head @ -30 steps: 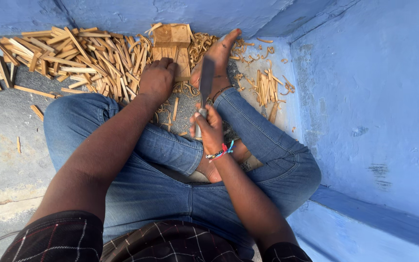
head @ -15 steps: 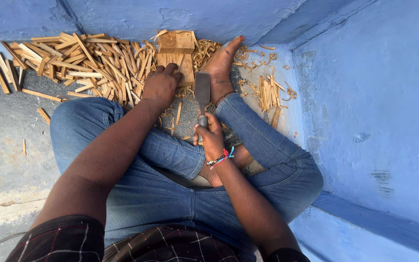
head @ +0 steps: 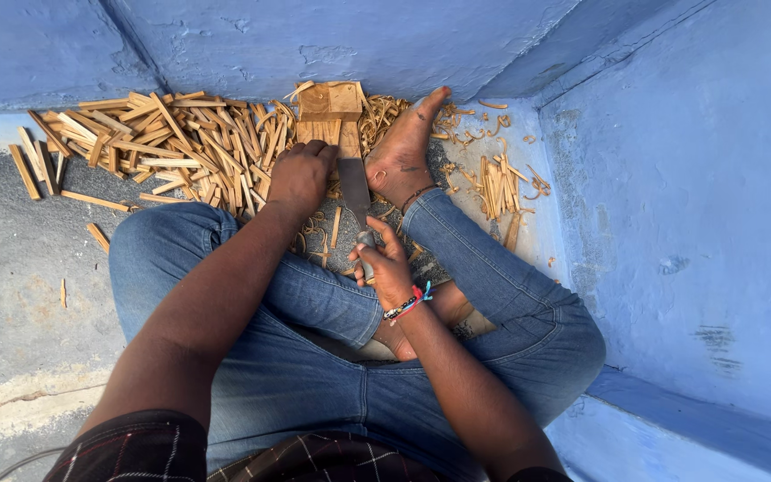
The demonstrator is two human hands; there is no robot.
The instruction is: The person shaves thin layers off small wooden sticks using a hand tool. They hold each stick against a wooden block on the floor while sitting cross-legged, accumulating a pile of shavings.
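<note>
Wooden block (head: 329,112) stands far centre on the floor (head: 20,268), against the blue wall (head: 314,40). Left hand (head: 299,177) closed on a stick at its base. Right hand (head: 384,266) wrapped round knife (head: 354,189) handle, blade on block. Sticks (head: 153,143) piled left.

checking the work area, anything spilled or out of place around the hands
Nothing looks damaged. Curled shavings and split wood sticks litter the floor loosely, a few strays apart from the pile. The right hand holds a blade close beside the bare foot.
</note>
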